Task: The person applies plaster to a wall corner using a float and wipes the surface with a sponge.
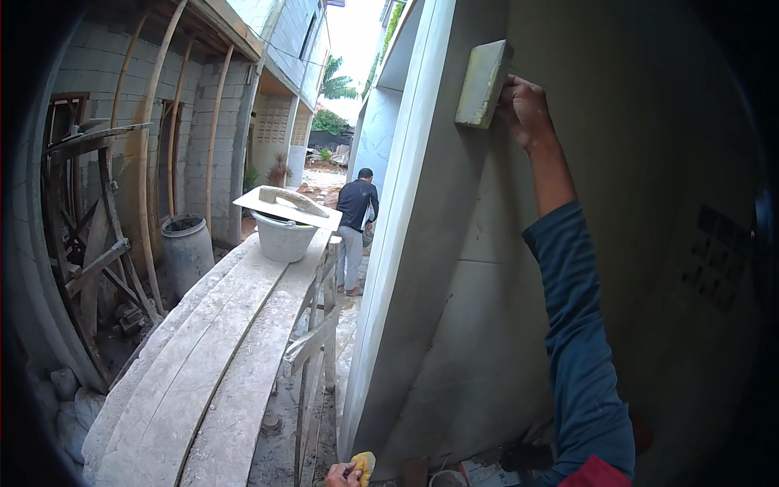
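Observation:
My right hand (526, 109) is raised at the upper right, its fingers closed around the back edge of a pale yellowish rectangular block (482, 85). The block is at the grey plastered wall (454, 203), close to its corner; whether its far side touches the surface cannot be told. Low in the picture, my left hand (344, 476) pinches a small yellow sponge (364, 466) near the foot of that wall. Only the fingers of this hand show. On the plank platform to the left, a white plastering trowel (286, 208) lies across the top of a grey bucket (283, 240).
Dusty planks (203, 341) rest on a wooden trestle (316, 349). Farther off, a person (357, 219) in a dark top stands turned away. A grey barrel (187, 247), wooden props (150, 154) and a timber frame (97, 235) stand at left. Clutter lies at the wall's base.

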Tool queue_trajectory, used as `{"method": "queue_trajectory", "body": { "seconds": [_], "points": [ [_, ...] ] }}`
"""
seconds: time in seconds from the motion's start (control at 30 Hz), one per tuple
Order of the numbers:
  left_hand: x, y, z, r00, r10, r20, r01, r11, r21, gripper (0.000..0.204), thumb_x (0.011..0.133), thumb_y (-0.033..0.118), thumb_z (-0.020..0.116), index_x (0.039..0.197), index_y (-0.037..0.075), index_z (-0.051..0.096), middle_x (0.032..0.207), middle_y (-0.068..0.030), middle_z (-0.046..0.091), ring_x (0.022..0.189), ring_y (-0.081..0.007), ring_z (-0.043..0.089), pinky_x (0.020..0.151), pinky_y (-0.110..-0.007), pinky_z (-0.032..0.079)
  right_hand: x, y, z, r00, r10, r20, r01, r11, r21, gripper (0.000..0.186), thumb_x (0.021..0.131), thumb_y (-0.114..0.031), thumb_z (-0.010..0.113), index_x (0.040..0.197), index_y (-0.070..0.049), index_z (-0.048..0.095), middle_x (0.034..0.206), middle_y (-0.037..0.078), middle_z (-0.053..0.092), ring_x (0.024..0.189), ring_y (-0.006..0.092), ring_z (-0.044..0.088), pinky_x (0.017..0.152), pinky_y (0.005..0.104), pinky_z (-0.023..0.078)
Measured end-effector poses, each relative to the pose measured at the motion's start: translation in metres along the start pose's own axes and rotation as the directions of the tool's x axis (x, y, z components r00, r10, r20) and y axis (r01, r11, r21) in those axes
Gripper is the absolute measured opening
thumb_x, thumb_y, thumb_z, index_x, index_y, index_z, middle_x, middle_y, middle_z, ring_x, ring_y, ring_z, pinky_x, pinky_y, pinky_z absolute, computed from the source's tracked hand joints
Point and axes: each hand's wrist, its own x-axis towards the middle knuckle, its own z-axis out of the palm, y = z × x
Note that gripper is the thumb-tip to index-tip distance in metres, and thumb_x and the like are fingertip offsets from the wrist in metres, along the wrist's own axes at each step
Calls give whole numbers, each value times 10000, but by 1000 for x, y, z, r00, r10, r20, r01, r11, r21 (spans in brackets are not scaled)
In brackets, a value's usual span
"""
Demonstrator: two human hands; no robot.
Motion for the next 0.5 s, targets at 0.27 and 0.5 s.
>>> {"method": "queue_trajectory", "body": {
  "seconds": [0.27,0.5],
  "points": [
    [1,-46,3,998,-67,-17,65,994,-86,289,911,254,656,1042,0,700,1056,-178,693,991,-340,644,857,-402,497,5,-26,-6,979,-158,-128,136,977,-164,276,831,-54,628,1074,72,660,955,117,695,870,183,671,822,342,540],
    [6,-51,3,996,-84,-10,83,995,-57,273,922,219,659,1091,6,685,1083,-179,687,985,-331,639,865,-407,494,20,-4,31,748,-645,157,356,190,-915,398,832,-214,663,1133,42,626,1026,236,671,932,369,684,819,443,552]
  ]
}}
